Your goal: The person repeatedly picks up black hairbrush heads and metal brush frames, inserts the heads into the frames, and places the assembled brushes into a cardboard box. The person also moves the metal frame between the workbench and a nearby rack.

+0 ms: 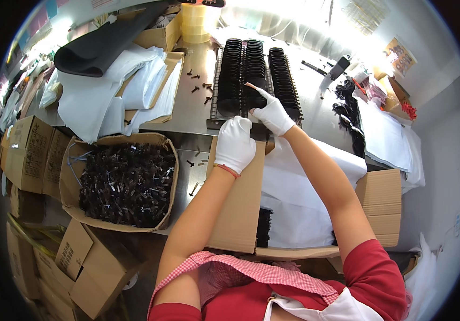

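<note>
A metal rack [213, 101] holds three rows of thin black round-edged pieces standing closely side by side: a left row [231, 75], a middle row [254, 61] and a right row [284, 80]. My right hand [275, 116], in a white glove with bare thumb and index tips, spans the front black round piece [255, 97] of the middle row between those two fingers. My left hand [235, 144], gloved in white too, is curled closed at the rack's front edge below the left row. Whatever its fingers may hold is hidden.
Left of me, a carton [172, 200] is full of small dark clips. Small dark parts [207, 86] lie loose on the metal table [198, 59]. White sheets [88, 104] are piled at the far left. An open box [235, 214] with white lining stands before me; black strands [352, 115] hang at right.
</note>
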Demonstrator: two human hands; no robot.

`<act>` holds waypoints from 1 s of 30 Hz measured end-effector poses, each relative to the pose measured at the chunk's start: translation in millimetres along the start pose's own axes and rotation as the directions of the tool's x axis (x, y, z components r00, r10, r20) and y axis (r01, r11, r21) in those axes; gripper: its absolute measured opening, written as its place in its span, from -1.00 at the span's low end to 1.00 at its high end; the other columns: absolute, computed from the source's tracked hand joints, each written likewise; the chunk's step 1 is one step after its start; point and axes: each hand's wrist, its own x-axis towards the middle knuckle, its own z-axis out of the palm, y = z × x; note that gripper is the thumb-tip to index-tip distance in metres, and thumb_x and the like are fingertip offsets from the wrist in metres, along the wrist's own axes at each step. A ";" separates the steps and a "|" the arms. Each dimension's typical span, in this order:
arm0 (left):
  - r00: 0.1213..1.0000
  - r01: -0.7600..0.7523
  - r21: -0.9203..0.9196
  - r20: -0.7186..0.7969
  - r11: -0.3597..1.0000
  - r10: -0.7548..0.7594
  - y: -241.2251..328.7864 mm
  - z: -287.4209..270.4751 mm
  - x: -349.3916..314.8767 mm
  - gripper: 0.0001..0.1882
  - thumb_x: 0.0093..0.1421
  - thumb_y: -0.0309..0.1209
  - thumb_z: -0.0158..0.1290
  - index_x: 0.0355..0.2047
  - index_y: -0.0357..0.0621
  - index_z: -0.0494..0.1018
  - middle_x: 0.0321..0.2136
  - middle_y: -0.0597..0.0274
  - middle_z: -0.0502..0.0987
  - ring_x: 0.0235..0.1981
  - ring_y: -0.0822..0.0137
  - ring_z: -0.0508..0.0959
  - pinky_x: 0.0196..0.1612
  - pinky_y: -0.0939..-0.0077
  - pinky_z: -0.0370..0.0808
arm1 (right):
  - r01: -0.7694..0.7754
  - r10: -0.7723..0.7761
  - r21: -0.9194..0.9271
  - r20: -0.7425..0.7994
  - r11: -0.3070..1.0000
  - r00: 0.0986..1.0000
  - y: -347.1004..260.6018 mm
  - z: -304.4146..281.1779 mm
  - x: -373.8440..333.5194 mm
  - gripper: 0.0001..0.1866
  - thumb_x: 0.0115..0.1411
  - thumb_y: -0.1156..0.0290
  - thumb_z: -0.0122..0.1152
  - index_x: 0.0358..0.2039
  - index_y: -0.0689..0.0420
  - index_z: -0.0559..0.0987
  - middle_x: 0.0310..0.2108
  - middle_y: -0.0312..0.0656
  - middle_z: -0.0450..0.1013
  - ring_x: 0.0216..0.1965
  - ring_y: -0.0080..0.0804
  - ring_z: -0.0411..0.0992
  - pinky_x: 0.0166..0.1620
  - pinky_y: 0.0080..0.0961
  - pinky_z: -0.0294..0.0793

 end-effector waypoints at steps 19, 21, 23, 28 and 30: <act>0.575 0.124 -0.814 0.525 -0.567 -0.628 50.7 -25.8 41.1 -0.67 0.34 -0.17 0.05 0.02 0.00 0.31 -0.15 0.31 0.49 -0.06 0.35 0.51 0.02 0.31 0.50 | 0.429 -0.374 -0.585 0.220 0.688 0.901 -67.8 6.0 -42.2 -0.46 0.11 0.52 0.18 0.16 0.20 0.47 0.22 0.00 0.37 0.20 -0.13 0.41 0.15 -0.41 0.44; 0.557 0.133 -0.765 0.583 -0.630 -0.591 56.3 -30.2 38.6 -0.94 0.33 -0.27 0.05 -0.21 0.17 0.42 -0.19 0.39 0.49 -0.05 0.40 0.50 0.00 0.29 0.51 | 0.603 -0.256 -0.630 0.557 0.490 0.790 -72.0 -16.0 -48.6 -0.33 0.06 0.36 0.31 0.23 0.18 0.40 0.37 0.04 0.15 0.29 -0.09 0.29 0.25 -0.35 0.33; 0.482 0.224 -0.708 0.677 -0.669 -0.555 61.2 -46.5 33.8 -0.86 0.28 -0.45 0.06 -0.27 0.17 0.36 -0.26 0.34 0.49 -0.19 0.40 0.54 -0.19 0.36 0.56 | 0.278 -0.143 -0.354 0.363 0.893 0.921 -72.4 -33.8 -29.7 -0.26 0.07 0.40 0.32 0.28 0.20 0.31 0.34 0.02 0.20 0.26 -0.18 0.30 0.28 -0.38 0.29; 0.686 0.663 -0.723 0.485 0.193 -0.542 34.6 6.2 28.4 -0.83 0.18 -0.49 0.13 -0.30 -0.04 0.34 -0.36 0.27 0.51 -0.38 0.38 0.58 -0.38 0.46 0.52 | -0.077 0.031 -0.292 -0.160 0.953 0.987 -28.2 -50.3 53.4 -0.14 0.12 0.54 0.27 0.37 0.40 0.06 0.23 0.02 0.30 0.18 -0.28 0.36 0.24 -0.43 0.32; 0.860 0.506 -0.352 0.266 0.787 -0.435 50.0 19.4 34.9 -0.79 0.16 -0.45 0.06 -0.18 -0.18 0.42 -0.23 -0.12 0.55 -0.22 -0.04 0.61 -0.12 0.15 0.54 | -0.147 0.154 0.090 -0.073 0.985 0.985 21.4 -75.5 86.5 -0.13 0.09 0.61 0.24 0.38 0.37 0.06 0.18 0.01 0.33 0.08 -0.25 0.43 0.18 -0.39 0.38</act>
